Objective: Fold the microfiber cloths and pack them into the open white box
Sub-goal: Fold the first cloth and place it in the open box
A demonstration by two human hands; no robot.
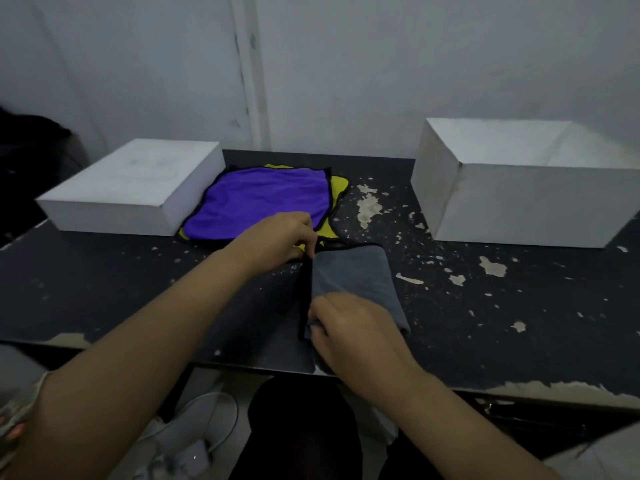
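A grey microfiber cloth (360,275) with black trim lies folded on the dark table in front of me. My left hand (280,239) pinches its far left corner. My right hand (349,327) pinches the near left edge, so both hands hold the cloth's left side. Behind it lies a flat purple cloth (259,200) on top of a yellow cloth (338,184). The open white box (526,188) stands at the back right; its inside is not visible from here.
A closed white box or lid (131,188) sits at the back left, touching the purple cloth. The black table (485,306) has chipped paint patches. A white wall stands close behind. My legs and cables show below the table edge.
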